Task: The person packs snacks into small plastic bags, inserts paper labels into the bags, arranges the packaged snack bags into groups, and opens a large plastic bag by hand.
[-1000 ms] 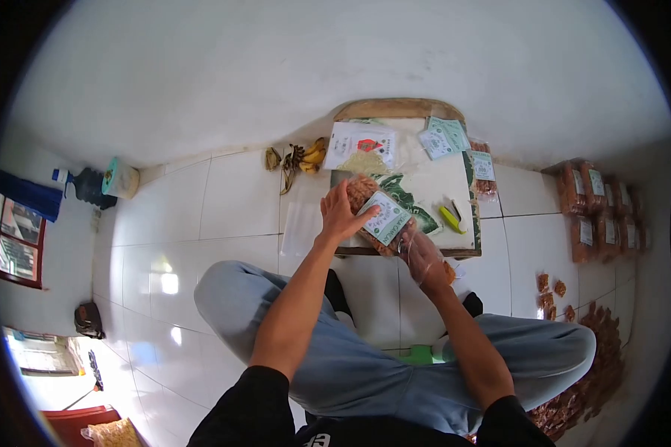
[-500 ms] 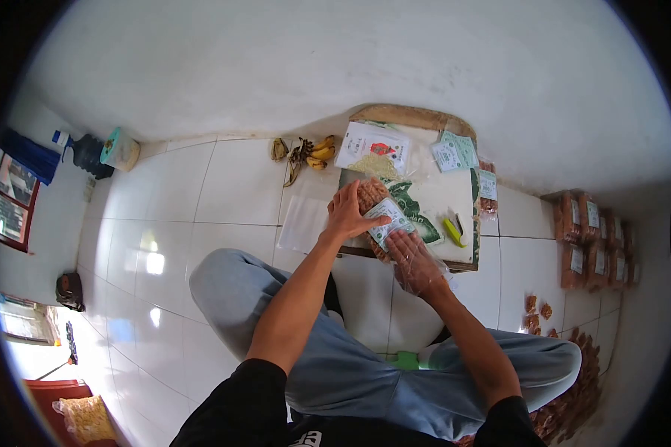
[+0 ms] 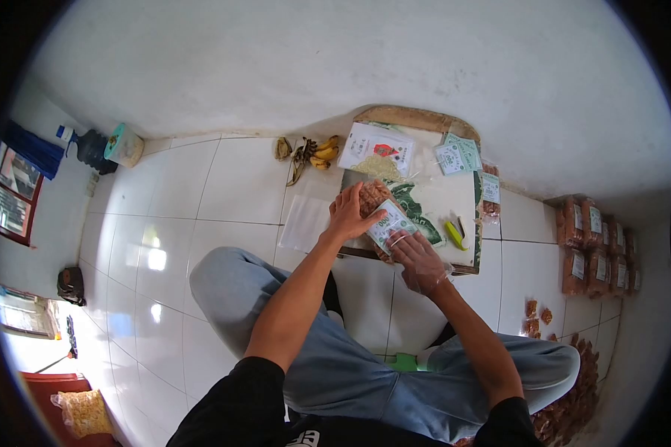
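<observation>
A clear plastic bag of brown snack pieces [image 3: 373,195] lies slanted on the low table. A white and green printed label [image 3: 388,223] is on its upper face. My left hand [image 3: 347,214] grips the bag's left side, its thumb reaching over the label. My right hand [image 3: 419,259] rests with outstretched fingers flat on the label's lower right part. Loose clear plastic surrounds that hand near the wrist. Right of the bag lies a yellow-green stapler-like tool [image 3: 455,234].
The table [image 3: 466,257] also carries a printed white packet [image 3: 376,149] and a stack of labels [image 3: 457,154]. Bananas [image 3: 325,153] are on the floor behind. A filled bag [image 3: 490,192] stands beside the table; several more [image 3: 593,246] are stacked at right. Clear plastic sleeves [image 3: 306,222] lie left.
My right hand has drawn back slightly toward me and uncovered more of the label. The left hand keeps its grip on the bag.
</observation>
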A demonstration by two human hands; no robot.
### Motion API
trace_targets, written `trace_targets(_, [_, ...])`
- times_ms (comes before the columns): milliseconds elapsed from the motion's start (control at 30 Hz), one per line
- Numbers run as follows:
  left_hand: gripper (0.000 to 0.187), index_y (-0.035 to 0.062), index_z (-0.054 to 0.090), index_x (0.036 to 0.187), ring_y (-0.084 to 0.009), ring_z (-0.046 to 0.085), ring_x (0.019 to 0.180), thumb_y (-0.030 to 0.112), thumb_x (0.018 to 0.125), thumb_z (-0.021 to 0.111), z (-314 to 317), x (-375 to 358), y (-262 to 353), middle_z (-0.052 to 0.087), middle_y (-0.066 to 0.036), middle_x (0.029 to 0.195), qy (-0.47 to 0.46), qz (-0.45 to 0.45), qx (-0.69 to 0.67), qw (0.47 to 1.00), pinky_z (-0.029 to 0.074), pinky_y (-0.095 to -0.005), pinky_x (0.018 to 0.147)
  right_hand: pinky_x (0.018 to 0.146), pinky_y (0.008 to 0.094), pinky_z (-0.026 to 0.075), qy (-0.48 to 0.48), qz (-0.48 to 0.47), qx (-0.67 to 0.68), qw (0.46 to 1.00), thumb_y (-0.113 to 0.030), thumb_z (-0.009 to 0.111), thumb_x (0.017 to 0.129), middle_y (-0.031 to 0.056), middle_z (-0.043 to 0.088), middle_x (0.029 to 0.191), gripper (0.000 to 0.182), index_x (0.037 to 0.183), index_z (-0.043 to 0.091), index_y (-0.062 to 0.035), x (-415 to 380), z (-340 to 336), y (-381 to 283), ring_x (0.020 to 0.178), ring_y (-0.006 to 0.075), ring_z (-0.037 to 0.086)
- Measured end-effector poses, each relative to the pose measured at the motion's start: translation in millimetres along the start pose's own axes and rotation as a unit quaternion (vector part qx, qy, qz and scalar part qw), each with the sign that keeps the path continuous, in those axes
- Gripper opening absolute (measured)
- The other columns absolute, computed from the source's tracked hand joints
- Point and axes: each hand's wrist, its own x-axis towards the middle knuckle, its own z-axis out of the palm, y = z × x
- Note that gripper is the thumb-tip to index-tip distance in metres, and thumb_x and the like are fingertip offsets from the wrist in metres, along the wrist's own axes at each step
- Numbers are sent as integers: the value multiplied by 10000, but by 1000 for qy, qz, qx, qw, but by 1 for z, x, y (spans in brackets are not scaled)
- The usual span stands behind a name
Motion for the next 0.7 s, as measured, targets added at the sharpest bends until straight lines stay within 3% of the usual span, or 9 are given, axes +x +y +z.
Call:
trace_targets(267, [1311, 91, 188, 1528, -401, 244, 1415, 784, 569, 754, -12, -8, 5, 274, -197, 1510, -10, 32, 36, 999, 185, -558, 1133, 1190, 473, 216, 54, 20, -64, 996, -45, 540, 756, 108, 405, 1516, 705, 1449, 415, -80, 7, 13, -4, 1413, 275, 359])
trace_targets(367, [1348, 83, 169, 1537, -392, 232, 1429, 789, 551, 759, -16, -8, -2, 269, -191, 1522, -34, 32, 35, 998, 173, -552, 1141, 1191, 470, 213, 38, 64, -72, 995, -49, 539, 763, 106, 397, 1522, 701, 1451, 412, -85, 7, 4, -10, 1417, 274, 352])
trace_targets(467, [1368, 99, 137, 1554, -374, 195, 1453, 790, 551, 759, -17, -5, -8, 249, -174, 1551, -52, 43, 31, 997, 153, -559, 1146, 1192, 468, 212, 23, 46, -63, 997, -66, 544, 770, 92, 386, 1530, 705, 1460, 411, -122, 0, 2, -8, 1418, 276, 346])
trace_targets(533, [1216, 98, 175, 1558, -340, 254, 1445, 691, 670, 757, -21, -5, -9, 275, -165, 1560, -73, 31, 25, 997, 209, -501, 1160, 1193, 470, 209, 6, 36, -59, 998, -72, 546, 774, 84, 382, 1533, 705, 1462, 410, -143, -2, -1, -3, 1419, 278, 341])
trace_targets(567, [1216, 98, 175, 1558, -340, 254, 1445, 691, 670, 757, -21, 1, -17, 275, -165, 1560, -73, 28, 26, 997, 209, -501, 1160, 1194, 471, 207, -11, 27, -54, 998, -77, 548, 778, 76, 378, 1536, 706, 1465, 410, -165, -4, -1, 0, 1420, 280, 336])
trace_targets(633, [985, 99, 249, 1544, -319, 355, 1399, 536, 802, 725, -18, 16, -39, 324, -171, 1545, -122, 32, -152, 980, 286, -421, 1152, 1196, 473, 202, 6, 11, -73, 997, -79, 551, 779, 71, 376, 1538, 710, 1467, 408, -175, -6, 14, 8, 1421, 282, 333])
trace_targets(700, [904, 106, 277, 1536, -312, 386, 1380, 481, 834, 707, -27, 11, -31, 342, -176, 1536, -132, 44, -168, 976, 309, -391, 1143, 1198, 474, 197, 24, -4, -94, 995, -81, 553, 779, 66, 373, 1540, 714, 1470, 406, -185, -5, 14, 7, 1421, 285, 330])
